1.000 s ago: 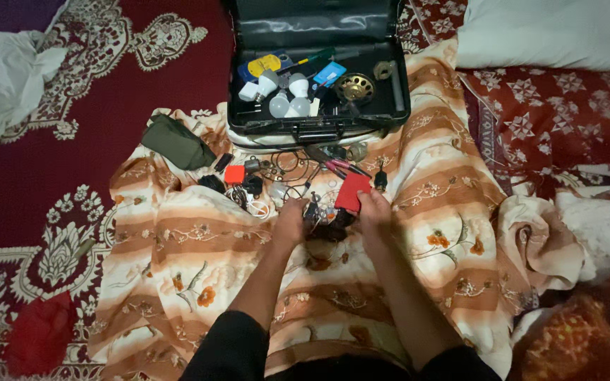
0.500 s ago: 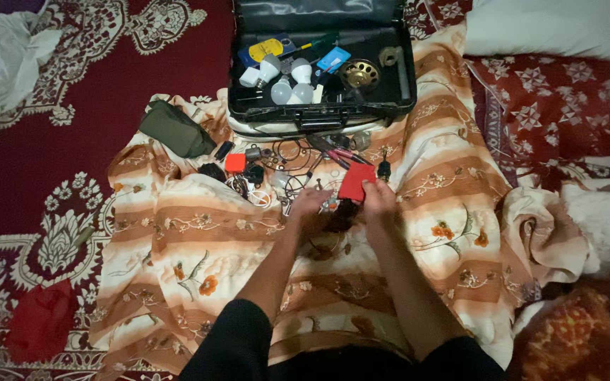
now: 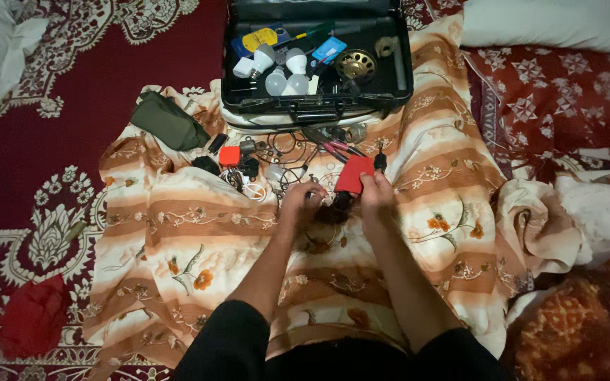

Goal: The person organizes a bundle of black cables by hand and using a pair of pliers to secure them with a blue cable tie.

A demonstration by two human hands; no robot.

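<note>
Red and flat, a small card-like piece sits pinched at its lower edge by the fingers of the right hand, which is closed on it; the piece stands just above the hand, at about 11 o'clock from it, over the striped orange-and-cream cloth. The left hand lies at 9 o'clock from the right, near it but apart, its fingers curled down onto a dark tangle of small parts that lies between the two hands; whether those fingers grip anything cannot be told. At 12 o'clock from the hands a black case stands open on the cloth, holding white light bulbs, a round brass-coloured part and a small blue packet. Between case and hands lies a scatter of wires and red-handled pliers. A small orange-red block lies at 10 o'clock from the left hand, and farther out the same way an olive-green pouch. Dark red patterned carpet lies under the cloth, with a red rag at 8 o'clock and a white pillow at 1 o'clock.
</note>
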